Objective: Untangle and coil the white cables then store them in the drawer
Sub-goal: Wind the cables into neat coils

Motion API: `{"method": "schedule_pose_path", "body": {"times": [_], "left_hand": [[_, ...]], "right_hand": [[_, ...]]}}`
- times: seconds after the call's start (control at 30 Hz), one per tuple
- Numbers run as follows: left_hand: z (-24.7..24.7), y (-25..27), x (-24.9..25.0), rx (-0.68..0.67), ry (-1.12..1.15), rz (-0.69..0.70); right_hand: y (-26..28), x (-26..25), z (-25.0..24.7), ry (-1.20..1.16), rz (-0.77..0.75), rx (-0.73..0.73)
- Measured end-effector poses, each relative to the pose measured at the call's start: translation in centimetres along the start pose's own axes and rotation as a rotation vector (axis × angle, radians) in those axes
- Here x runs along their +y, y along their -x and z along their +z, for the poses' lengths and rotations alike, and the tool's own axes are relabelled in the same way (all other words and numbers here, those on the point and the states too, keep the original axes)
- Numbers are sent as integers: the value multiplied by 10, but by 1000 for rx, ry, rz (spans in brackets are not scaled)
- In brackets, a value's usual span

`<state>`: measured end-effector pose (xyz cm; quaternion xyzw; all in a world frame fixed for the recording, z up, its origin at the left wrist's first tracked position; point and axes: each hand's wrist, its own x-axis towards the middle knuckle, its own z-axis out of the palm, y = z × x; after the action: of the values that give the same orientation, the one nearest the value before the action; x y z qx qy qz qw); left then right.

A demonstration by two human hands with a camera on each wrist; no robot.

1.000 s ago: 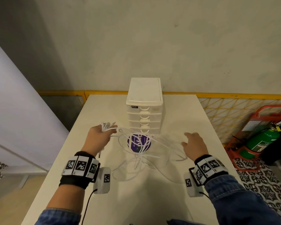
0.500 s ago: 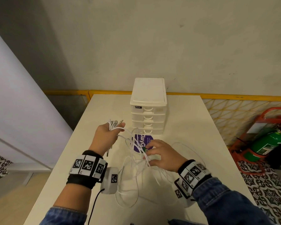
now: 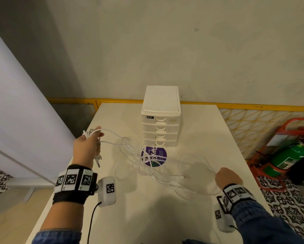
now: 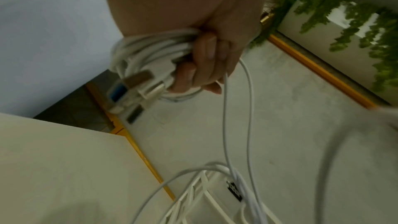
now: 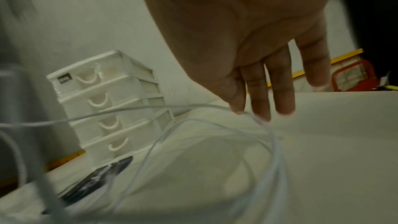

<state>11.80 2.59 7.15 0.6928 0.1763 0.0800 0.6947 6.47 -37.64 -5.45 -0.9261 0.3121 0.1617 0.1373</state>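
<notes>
My left hand (image 3: 95, 140) is raised over the table's left side and grips a coiled bundle of white cables (image 4: 148, 54). Several USB plugs (image 4: 133, 84) hang from the bundle. Loose strands run from it to a tangle of white cables (image 3: 147, 167) that lies on the table in front of the white drawer unit (image 3: 160, 118). All the unit's drawers are closed. At the right, my right hand (image 3: 224, 175) pinches one thin strand (image 5: 150, 106) at its fingertips (image 5: 237, 108) and holds it stretched out from the tangle.
A round purple sticker (image 3: 153, 156) lies under the tangle on the white table (image 3: 165, 217). A green fire extinguisher (image 3: 288, 157) in a red stand sits on the floor to the right. Both table side edges are near my hands.
My right hand went from the table's right side to the tangle by the purple sticker, then back right with a strand in its fingers. My left hand lifted the bundle slightly to the left.
</notes>
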Motion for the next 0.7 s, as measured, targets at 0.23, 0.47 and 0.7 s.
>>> {"method": "schedule_pose_path", "body": {"times": [0.23,0.47,0.7], "left_hand": [[31,16,1,-224,-80,74],[37,24,4,-289,-40,88],[31,25,1,-246,-72,69]], "right_hand": [[47,-81,-27,-472,-894,401],[69,-143,-8,-270,-985,-172],[76,-143,10,-198,-889,-699]]}}
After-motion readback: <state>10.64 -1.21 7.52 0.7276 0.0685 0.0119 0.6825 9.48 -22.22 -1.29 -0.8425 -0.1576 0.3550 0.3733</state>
